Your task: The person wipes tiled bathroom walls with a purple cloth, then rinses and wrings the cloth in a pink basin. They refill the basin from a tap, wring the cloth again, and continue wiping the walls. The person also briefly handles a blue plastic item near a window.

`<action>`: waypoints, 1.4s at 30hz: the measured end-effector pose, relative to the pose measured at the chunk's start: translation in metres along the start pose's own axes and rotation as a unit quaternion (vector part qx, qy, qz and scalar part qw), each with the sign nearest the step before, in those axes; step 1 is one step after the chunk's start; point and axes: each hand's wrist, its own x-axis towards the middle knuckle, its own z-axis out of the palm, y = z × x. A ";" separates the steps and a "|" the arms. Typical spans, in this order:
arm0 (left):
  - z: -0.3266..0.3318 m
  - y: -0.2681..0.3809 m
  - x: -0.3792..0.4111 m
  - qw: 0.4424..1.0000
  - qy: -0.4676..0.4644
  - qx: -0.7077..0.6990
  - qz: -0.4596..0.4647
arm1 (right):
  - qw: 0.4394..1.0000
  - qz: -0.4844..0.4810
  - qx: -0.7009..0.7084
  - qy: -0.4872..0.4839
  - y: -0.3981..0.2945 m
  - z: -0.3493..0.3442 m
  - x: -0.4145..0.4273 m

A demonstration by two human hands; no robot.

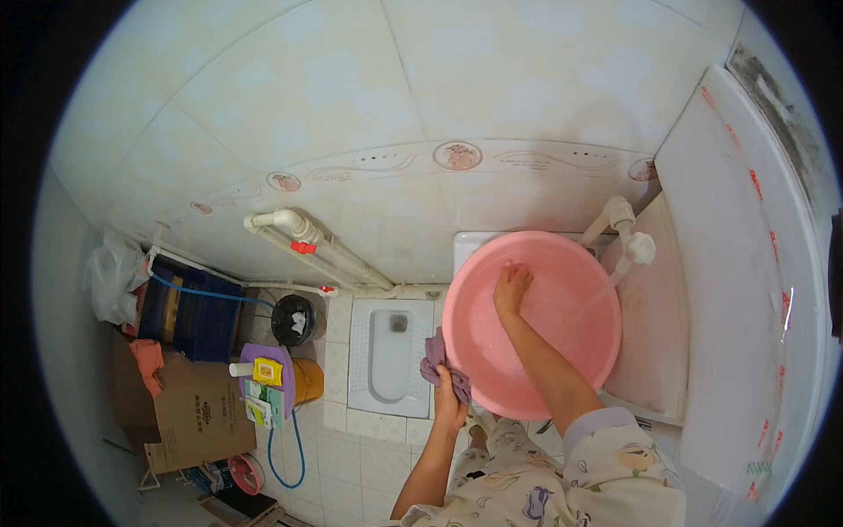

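A large pink plastic basin (471, 359) stands before me, with what looks like shallow water in it. My right hand (512, 291) reaches inside, near the basin's far left wall. Its fingers are bent, and whether they hold anything is unclear. Outside the basin's left rim, my left hand (450, 403) grips a bunched mauve cloth (435, 359). Over the right rim hangs a white plastic tap (637, 249), from which a faint stream seems to fall into the basin.
Left of the basin lies a squat toilet (390, 359). Beyond it are a black-lined bin (293, 321), an orange bucket (307, 381) topped by a purple board with packets, a blue hose (302, 454) and a cardboard box (204, 415). Pipes (342, 253) run along the tiled wall.
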 end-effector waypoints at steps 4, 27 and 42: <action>0.011 -0.003 -0.001 0.999 -0.021 -0.039 0.019 | 0.982 0.074 0.168 -0.055 -0.035 0.029 -0.027; 0.029 0.003 0.001 0.997 -0.042 0.001 0.067 | 0.823 -0.285 -0.491 -0.038 0.134 -0.087 0.013; 0.027 0.014 0.001 0.997 -0.030 0.062 0.034 | 0.967 0.176 0.172 0.064 -0.083 0.037 -0.003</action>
